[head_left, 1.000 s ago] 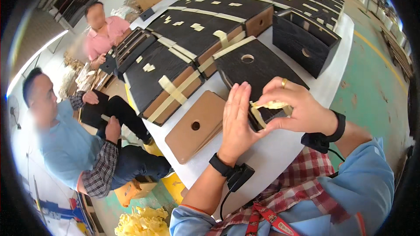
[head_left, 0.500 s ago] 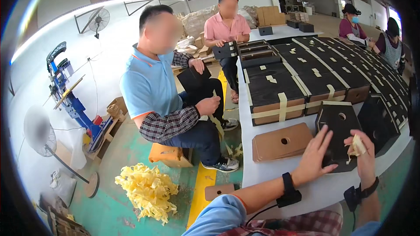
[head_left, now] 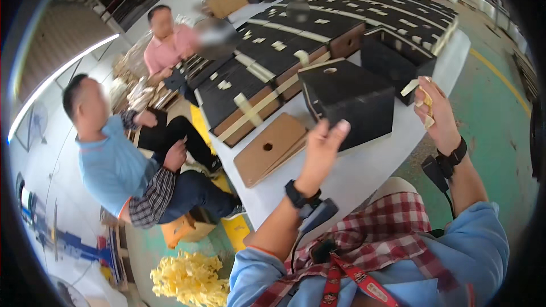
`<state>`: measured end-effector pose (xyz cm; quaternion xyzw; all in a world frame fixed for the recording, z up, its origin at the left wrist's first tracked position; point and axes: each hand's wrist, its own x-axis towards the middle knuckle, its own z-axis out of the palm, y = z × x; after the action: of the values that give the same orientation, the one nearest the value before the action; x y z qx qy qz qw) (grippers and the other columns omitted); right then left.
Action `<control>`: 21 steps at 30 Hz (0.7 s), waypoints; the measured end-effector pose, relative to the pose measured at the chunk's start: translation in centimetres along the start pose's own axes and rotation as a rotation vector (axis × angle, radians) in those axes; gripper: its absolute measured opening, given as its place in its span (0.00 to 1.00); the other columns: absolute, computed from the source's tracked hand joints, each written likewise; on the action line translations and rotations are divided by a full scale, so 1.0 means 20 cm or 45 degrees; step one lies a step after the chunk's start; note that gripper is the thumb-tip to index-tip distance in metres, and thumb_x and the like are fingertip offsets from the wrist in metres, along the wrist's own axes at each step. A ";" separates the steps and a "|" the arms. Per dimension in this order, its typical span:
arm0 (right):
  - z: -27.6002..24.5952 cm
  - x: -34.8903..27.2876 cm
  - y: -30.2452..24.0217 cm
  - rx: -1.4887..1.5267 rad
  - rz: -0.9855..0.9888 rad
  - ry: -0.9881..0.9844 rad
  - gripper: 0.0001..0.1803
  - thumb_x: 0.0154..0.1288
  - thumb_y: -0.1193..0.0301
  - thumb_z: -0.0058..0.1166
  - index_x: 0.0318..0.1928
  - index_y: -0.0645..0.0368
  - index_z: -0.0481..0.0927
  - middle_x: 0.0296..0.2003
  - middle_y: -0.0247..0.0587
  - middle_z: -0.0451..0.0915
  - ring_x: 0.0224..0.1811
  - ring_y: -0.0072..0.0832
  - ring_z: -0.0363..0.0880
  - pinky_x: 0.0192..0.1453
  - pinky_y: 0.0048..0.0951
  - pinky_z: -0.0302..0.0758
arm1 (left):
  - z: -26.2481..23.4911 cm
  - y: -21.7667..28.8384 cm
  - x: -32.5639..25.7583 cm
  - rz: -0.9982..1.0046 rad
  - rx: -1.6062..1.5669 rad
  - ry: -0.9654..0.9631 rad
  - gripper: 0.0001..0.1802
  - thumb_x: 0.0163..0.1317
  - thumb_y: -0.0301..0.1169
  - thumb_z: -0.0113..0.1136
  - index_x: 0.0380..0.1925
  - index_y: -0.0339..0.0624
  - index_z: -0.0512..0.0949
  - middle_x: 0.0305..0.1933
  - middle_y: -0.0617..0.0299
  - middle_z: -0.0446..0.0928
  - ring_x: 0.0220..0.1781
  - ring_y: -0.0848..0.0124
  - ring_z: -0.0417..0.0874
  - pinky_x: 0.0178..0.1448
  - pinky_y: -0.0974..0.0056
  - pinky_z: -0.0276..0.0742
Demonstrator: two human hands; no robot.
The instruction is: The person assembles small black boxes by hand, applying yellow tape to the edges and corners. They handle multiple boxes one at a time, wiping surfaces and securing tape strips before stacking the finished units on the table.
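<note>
A black box with a round hole in its upper face stands on the white-covered table in front of me. At its near left corner is my left hand, fingers apart; whether the fingertips touch the box is unclear. My right hand is raised to the right of the box, its fingers closed on crumpled strips of pale yellow masking tape. Behind the box stands a second, open-topped black box. Several brown panels, the top one with a round hole, lie stacked beside my left hand.
Rows of taped black boxes cover the far table. To the left, a seated person in blue holds a black panel; a person in pink sits beyond. Yellow tape scraps are heaped on the floor.
My view has swung right and tilted. My left hand has come off the box's top face to its near corner. My right hand, still holding tape, has moved out from the box.
</note>
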<state>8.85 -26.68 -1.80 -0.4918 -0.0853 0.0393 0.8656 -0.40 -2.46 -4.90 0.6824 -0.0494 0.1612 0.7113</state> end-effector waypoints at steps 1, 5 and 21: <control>0.00 0.00 -0.04 0.000 -0.033 0.027 0.11 0.65 0.64 0.52 0.45 0.52 0.75 0.21 0.29 0.71 0.14 0.12 0.59 0.17 0.14 0.53 | 0.01 0.10 0.02 -0.023 -0.186 0.087 0.12 0.62 0.37 0.59 0.33 0.39 0.77 0.33 0.67 0.77 0.35 0.79 0.74 0.40 0.71 0.70; 0.05 -0.08 -0.22 -0.249 -0.352 0.028 0.11 0.67 0.65 0.49 0.45 0.55 0.76 0.23 0.30 0.73 0.15 0.10 0.57 0.18 0.14 0.51 | -0.05 0.44 -0.04 0.329 0.170 0.035 0.22 0.57 0.20 0.54 0.53 0.29 0.67 0.50 0.54 0.73 0.53 0.70 0.73 0.59 0.67 0.66; 0.73 -0.35 -0.23 -1.080 -0.496 -0.858 0.11 0.54 0.78 0.52 0.39 0.64 0.78 0.29 0.34 0.77 0.26 0.19 0.74 0.33 0.18 0.70 | 0.00 0.29 -0.07 -0.308 -0.849 -0.223 0.22 0.70 0.48 0.40 0.40 0.41 0.73 0.33 0.66 0.73 0.32 0.80 0.75 0.37 0.76 0.71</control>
<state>-0.81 -17.85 8.66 -0.7315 -0.4536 -0.0039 0.5090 -3.43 -2.60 0.21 0.4252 -0.0789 -0.0083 0.9016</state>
